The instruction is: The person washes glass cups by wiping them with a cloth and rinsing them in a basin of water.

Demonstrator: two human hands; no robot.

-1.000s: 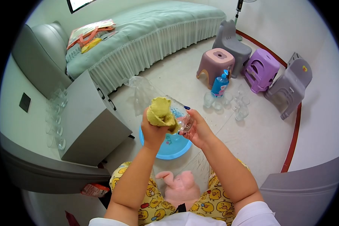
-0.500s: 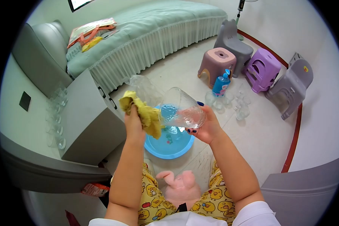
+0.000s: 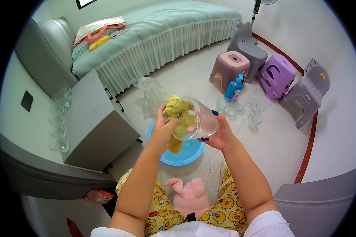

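Observation:
My right hand (image 3: 222, 137) grips a clear textured drinking glass (image 3: 205, 123) around its base end. The glass is tilted on its side, its mouth toward the left. At that mouth my left hand (image 3: 162, 129) is closed on a yellow cloth (image 3: 172, 106). Part of the cloth shows through the glass wall and part hangs below; whether it is inside or behind the glass I cannot fully tell. Beneath both hands a blue basin (image 3: 181, 161) stands on the floor.
Several glasses (image 3: 255, 118) stand on the floor by a blue pump bottle (image 3: 233, 91). More glasses (image 3: 60, 130) line a grey cabinet (image 3: 95, 130). A clear plastic bag (image 3: 150, 94) lies behind the basin. Stools (image 3: 279, 75) stand at right, a bed (image 3: 162, 35) at the back.
My left hand has moved right with the yellow cloth, from beside the glass to its mouth. The glass has shifted slightly right and down in my right hand.

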